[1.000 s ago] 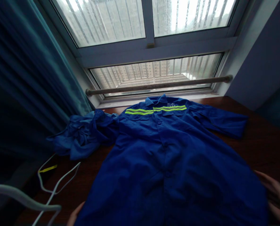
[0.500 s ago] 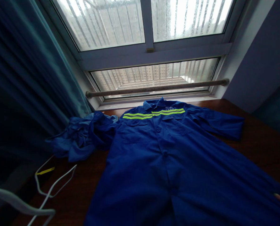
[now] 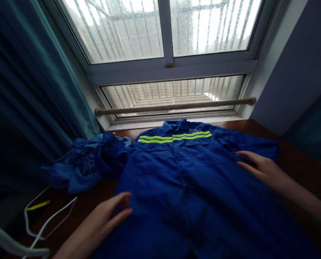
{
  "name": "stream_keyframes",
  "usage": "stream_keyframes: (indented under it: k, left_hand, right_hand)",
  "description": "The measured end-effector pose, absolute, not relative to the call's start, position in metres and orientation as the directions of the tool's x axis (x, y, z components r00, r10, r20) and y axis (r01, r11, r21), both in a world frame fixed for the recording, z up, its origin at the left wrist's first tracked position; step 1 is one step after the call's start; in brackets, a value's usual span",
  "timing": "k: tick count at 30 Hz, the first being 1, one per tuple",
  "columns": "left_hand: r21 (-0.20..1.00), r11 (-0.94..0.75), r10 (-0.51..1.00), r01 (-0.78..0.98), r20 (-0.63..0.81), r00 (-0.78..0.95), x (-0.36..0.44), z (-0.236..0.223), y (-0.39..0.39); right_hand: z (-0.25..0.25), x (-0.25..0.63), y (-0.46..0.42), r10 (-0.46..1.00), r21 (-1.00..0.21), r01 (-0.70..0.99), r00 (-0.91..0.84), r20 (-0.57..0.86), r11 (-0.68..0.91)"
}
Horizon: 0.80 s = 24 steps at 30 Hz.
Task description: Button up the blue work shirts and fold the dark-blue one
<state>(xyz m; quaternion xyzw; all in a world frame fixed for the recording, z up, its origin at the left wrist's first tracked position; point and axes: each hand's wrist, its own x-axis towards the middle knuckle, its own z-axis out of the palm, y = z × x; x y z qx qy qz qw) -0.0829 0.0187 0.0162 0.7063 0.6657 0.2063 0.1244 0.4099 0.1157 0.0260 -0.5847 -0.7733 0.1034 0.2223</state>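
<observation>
The dark-blue cloth work shirt with lime-and-grey chest stripes [image 3: 176,198] lies face up on a dark-brown wooden tabletop [image 3: 303,162], its outstretched sleeve [image 3: 265,145] near the right-hand edge. Over it, the left hand [image 3: 117,210] and right hand [image 3: 253,165] have thumb and fingers parted (contact I cannot tell). White chest print [image 3: 194,131] is too small to read.

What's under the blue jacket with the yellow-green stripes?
The blue jacket lies on a brown wooden surface, which shows beyond its edges on both sides. Anything else beneath it is covered and cannot be seen.
</observation>
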Motion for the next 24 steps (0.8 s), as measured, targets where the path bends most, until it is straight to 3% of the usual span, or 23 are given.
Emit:
stream_keyframes:
  k: [1,3,5,8,11,15,18,22,24]
  left_hand:
    - [0.440,-0.146,0.989,0.886,0.075,0.125,-0.072,0.013,0.053]
    - [0.315,-0.148,0.985,0.937,0.131,0.112,-0.050,-0.001,0.119]
    - [0.176,0.033,0.989,0.984,0.135,-0.058,-0.032,-0.022,0.174]
    - [0.103,0.122,0.991,0.987,0.043,-0.126,-0.017,-0.052,0.229]
    - [0.095,0.063,0.997,0.994,0.031,-0.066,-0.005,-0.065,0.259]
    - [0.096,-0.154,0.985,0.983,0.097,0.144,0.019,-0.065,0.281]
    - [0.110,-0.182,0.975,0.977,0.146,0.165,0.031,-0.066,0.290]
    - [0.122,-0.133,0.975,0.984,0.197,0.108,0.023,-0.074,0.294]
    - [0.138,-0.083,0.973,0.987,0.226,0.051,0.014,-0.077,0.293]
  right_hand:
    - [0.021,0.386,0.142,0.926,-0.405,0.846,-0.241,0.292,0.348]
    - [0.003,0.343,0.190,0.907,-0.318,0.872,-0.267,0.326,0.371]
    - [-0.022,0.315,0.229,0.950,-0.211,0.947,-0.189,0.247,0.243]
    - [-0.056,0.320,0.266,0.995,-0.151,0.986,-0.054,0.079,0.066]
    - [-0.073,0.369,0.285,0.998,-0.133,0.991,0.013,0.068,-0.003]
    - [-0.078,0.433,0.297,0.993,-0.084,0.993,0.086,0.083,-0.079]
    - [-0.077,0.452,0.299,0.990,-0.081,0.993,0.089,0.108,-0.080]
    - [-0.071,0.459,0.296,0.959,-0.138,0.989,-0.014,0.282,0.055]
    - [-0.068,0.468,0.295,0.911,-0.139,0.990,0.055,0.409,0.003]
